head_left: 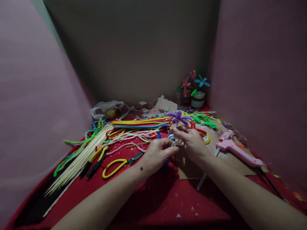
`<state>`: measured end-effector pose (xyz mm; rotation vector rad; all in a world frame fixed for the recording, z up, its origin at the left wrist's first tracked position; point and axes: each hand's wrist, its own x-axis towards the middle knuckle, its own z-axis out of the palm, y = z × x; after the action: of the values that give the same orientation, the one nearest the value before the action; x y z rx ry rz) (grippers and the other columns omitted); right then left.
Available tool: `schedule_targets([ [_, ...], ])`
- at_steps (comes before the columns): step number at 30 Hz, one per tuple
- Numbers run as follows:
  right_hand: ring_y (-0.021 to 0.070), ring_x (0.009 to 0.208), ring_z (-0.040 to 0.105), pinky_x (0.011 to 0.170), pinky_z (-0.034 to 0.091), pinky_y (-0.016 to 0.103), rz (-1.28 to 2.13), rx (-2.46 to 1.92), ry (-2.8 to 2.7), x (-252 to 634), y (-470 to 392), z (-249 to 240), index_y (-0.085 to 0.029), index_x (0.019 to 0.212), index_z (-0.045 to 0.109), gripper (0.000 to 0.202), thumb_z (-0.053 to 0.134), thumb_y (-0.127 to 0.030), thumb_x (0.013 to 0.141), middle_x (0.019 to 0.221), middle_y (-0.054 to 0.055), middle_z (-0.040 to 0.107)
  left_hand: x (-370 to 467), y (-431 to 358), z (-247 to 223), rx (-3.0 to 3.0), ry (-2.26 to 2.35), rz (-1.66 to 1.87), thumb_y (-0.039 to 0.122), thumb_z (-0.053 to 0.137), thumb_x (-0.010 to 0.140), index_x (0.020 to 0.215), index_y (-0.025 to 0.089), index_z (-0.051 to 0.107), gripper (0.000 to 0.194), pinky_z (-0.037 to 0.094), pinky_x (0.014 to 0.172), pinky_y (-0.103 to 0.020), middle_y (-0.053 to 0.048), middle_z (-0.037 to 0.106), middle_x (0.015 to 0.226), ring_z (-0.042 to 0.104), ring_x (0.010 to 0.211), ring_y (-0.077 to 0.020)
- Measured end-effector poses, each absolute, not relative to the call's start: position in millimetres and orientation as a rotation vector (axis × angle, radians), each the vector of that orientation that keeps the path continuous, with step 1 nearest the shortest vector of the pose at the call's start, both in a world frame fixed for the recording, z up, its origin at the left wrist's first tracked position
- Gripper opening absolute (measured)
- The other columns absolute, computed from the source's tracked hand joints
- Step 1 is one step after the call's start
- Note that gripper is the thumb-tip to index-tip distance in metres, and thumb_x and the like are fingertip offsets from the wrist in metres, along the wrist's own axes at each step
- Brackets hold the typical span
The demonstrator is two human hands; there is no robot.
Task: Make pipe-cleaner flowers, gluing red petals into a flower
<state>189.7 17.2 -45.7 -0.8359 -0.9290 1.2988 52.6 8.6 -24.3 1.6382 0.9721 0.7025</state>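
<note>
A purple pipe-cleaner flower (177, 118) stands upright above my right hand (193, 140), which is closed with its thumb and fingers pinching the stem. My left hand (157, 153) is closed too, lower and to the left, its fingertips meeting at a blue pipe-cleaner piece (159, 135) that shows above and below the hand. Between the two hands sits a pale round disc with holes (177, 140), beside the flower's lower end. How the disc, the blue piece and the stem join is hidden by my fingers.
Yellow-handled scissors (115, 168), pliers (97, 161) and thin wooden sticks (81, 159) lie left. Pipe cleaners (141, 122) stretch behind. A pink glue gun (240, 153) rests on cardboard (189, 169) at right. Finished flowers (201, 81) stand in a jar (198, 99) at the back.
</note>
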Motion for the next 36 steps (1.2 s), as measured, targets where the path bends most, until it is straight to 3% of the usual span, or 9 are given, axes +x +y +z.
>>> schedule_targets([
  [5, 0.0155, 0.066, 0.056, 0.064, 0.044, 0.028, 1.348, -0.729, -0.961, 187, 17, -45, -0.018, 0.076, 0.060, 0.023, 0.063, -0.040, 0.070, 0.071, 0.002, 0.062, 45, 8, -20, 1.461, 0.980, 0.698, 0.035, 0.060, 0.071, 0.059, 0.014, 0.051, 0.026, 0.022, 0.039, -0.019, 0.004, 0.048, 0.049, 0.034, 0.038, -0.0038],
  [8, 0.0169, 0.068, 0.058, 0.067, 0.045, 0.030, 1.379, -0.691, -1.026, 187, 18, -46, -0.018, 0.078, 0.063, 0.025, 0.058, -0.043, 0.074, 0.074, 0.004, 0.065, 42, 9, -19, 1.428, 0.936, 0.662, 0.038, 0.059, 0.073, 0.060, 0.014, 0.051, 0.028, 0.022, 0.037, -0.018, 0.004, 0.048, 0.049, 0.035, 0.035, -0.0038],
  [13, 0.0185, 0.071, 0.061, 0.069, 0.045, 0.030, 1.438, -0.675, -1.067, 191, 18, -42, -0.017, 0.076, 0.068, 0.018, 0.065, -0.032, 0.067, 0.076, 0.005, 0.068, 40, 9, -23, 1.416, 0.913, 0.656, 0.037, 0.059, 0.074, 0.064, 0.014, 0.055, 0.025, 0.022, 0.037, -0.018, 0.004, 0.049, 0.051, 0.036, 0.036, -0.0032],
  [20, 0.0180, 0.071, 0.061, 0.071, 0.044, 0.030, 1.558, -0.606, -1.062, 196, 18, -39, -0.018, 0.079, 0.070, 0.017, 0.058, -0.022, 0.068, 0.076, 0.004, 0.068, 36, 9, -22, 1.382, 0.902, 0.672, 0.034, 0.061, 0.073, 0.063, 0.013, 0.055, 0.024, 0.021, 0.039, -0.017, 0.003, 0.047, 0.050, 0.036, 0.039, -0.0027],
  [24, 0.0150, 0.064, 0.058, 0.066, 0.044, 0.028, 1.490, -0.665, -1.126, 196, 19, -44, -0.018, 0.074, 0.068, 0.014, 0.055, -0.021, 0.070, 0.069, 0.002, 0.065, 35, 11, -22, 1.419, 0.921, 0.709, 0.032, 0.061, 0.073, 0.062, 0.012, 0.055, 0.023, 0.018, 0.040, -0.017, 0.004, 0.044, 0.048, 0.031, 0.040, -0.0024],
  [27, 0.0107, 0.053, 0.050, 0.053, 0.040, 0.023, 1.433, -0.734, -1.155, 194, 18, -46, -0.019, 0.061, 0.063, 0.013, 0.053, -0.015, 0.070, 0.059, -0.001, 0.059, 36, 10, -23, 1.396, 0.946, 0.743, 0.032, 0.061, 0.072, 0.063, 0.012, 0.055, 0.022, 0.020, 0.040, -0.018, 0.005, 0.043, 0.048, 0.032, 0.041, -0.0030],
  [33, 0.0083, 0.047, 0.042, 0.043, 0.029, 0.022, 1.327, -0.846, -1.088, 188, 16, -42, -0.017, 0.059, 0.056, 0.020, 0.064, -0.033, 0.070, 0.055, -0.003, 0.052, 40, 7, -19, 1.433, 0.968, 0.722, 0.034, 0.062, 0.069, 0.058, 0.014, 0.050, 0.026, 0.020, 0.039, -0.017, 0.007, 0.038, 0.047, 0.029, 0.040, -0.0028],
  [36, 0.0082, 0.046, 0.042, 0.042, 0.027, 0.023, 1.292, -0.836, -1.109, 191, 18, -42, -0.016, 0.058, 0.056, 0.021, 0.065, -0.032, 0.068, 0.053, -0.002, 0.051, 32, 14, -13, 1.532, 1.046, 0.680, 0.042, 0.055, 0.073, 0.064, 0.014, 0.053, 0.030, 0.020, 0.038, -0.018, 0.005, 0.044, 0.049, 0.031, 0.038, -0.0034],
])
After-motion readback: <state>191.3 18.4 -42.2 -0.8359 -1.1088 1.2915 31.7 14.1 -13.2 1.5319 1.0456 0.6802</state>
